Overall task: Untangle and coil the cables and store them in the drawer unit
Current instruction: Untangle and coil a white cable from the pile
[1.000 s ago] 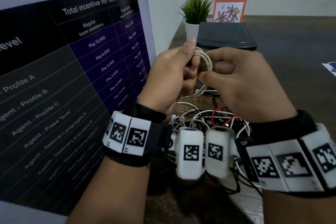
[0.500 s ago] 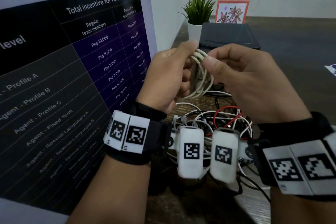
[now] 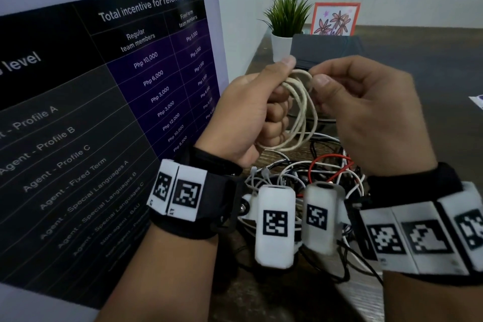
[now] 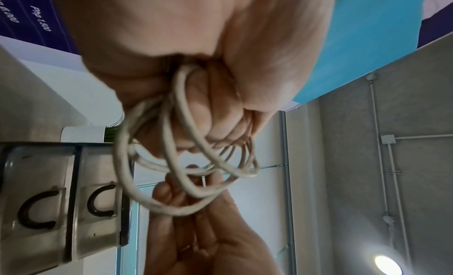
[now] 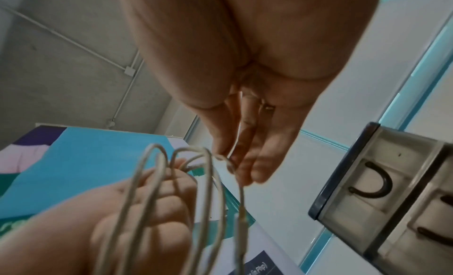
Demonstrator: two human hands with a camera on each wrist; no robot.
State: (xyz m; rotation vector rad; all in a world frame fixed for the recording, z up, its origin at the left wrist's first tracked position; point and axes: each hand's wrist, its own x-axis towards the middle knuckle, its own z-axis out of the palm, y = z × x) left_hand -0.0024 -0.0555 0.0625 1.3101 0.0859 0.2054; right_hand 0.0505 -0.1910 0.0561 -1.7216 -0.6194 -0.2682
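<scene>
Left hand: fingers curled round the off-white braided cable coil, pinning its loops so they stay together above the desk.
Right hand: fingertips pinch the coil's top strand, probably to lay another turn.
Drawer unit: dark-framed clear plastic, just behind, drawers closed.

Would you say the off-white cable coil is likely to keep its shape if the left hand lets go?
Probably not. The off-white cable coil is thin, and its loops hang slack and uneven below the left hand, so it looks floppy. The right hand pinches one strand, with no tie visible; the loops would likely spring apart. It seems light.
</scene>
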